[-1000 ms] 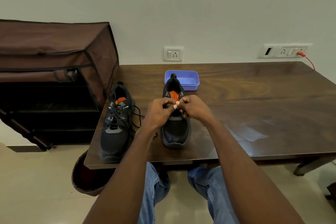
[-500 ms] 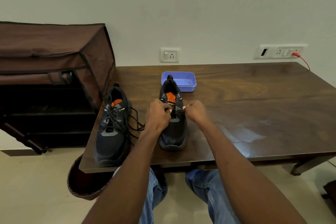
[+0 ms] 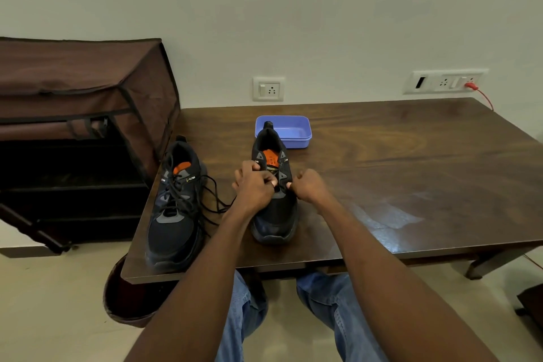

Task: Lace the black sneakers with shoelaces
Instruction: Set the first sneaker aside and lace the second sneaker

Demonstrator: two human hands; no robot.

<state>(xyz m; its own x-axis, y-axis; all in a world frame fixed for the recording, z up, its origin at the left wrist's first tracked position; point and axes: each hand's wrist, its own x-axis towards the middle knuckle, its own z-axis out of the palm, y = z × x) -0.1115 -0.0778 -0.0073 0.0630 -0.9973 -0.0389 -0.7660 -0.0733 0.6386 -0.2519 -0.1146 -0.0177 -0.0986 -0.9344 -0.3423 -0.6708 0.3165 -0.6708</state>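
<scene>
Left sneaker (image 3: 173, 209): small white brand mark on side of collar, reads roughly "CLYMB"; letters blurred, reading uncertain. Right sneaker (image 3: 273, 185): similar small mark on collar, too small to read. Orange tongue label (image 3: 271, 159): dark print, illegible. No other text readable.

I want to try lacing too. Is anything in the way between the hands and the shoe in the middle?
Nothing visible: left hand and right hand are already on the middle sneaker.
</scene>
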